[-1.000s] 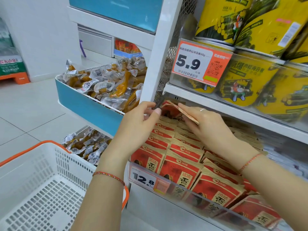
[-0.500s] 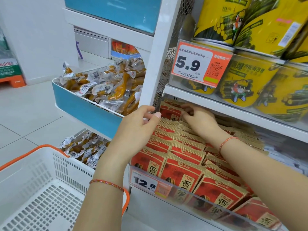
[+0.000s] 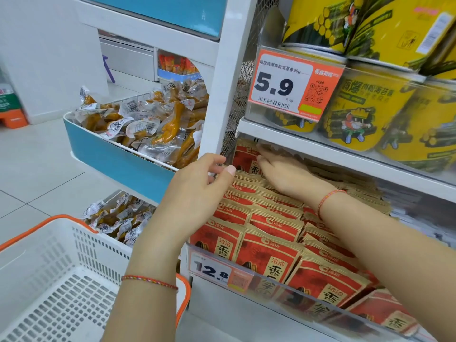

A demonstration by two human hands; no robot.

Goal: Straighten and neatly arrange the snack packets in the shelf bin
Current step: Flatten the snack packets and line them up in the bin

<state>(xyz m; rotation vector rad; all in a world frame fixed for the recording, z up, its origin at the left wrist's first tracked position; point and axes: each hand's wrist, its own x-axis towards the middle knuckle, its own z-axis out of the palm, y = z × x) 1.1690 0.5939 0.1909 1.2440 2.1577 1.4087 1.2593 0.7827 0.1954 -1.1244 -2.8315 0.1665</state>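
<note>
Red and tan snack packets stand in rows inside a shelf bin with a clear front wall. My right hand reaches deep under the upper shelf, fingers pressed flat against the rearmost red packet, which stands upright at the back. My left hand hovers at the bin's left edge beside the white shelf post, fingers loosely curled and thumb over the packet tops, holding nothing that I can see.
A white shelf post rises left of the bin. Yellow snack tubs sit on the shelf above, behind a 5.9 price tag. A blue bin of clear-wrapped snacks lies left. A white basket with orange rim is at lower left.
My right hand carried a red packet to the back of the bin and now presses it upright under the shelf. My left hand stayed by the post.
</note>
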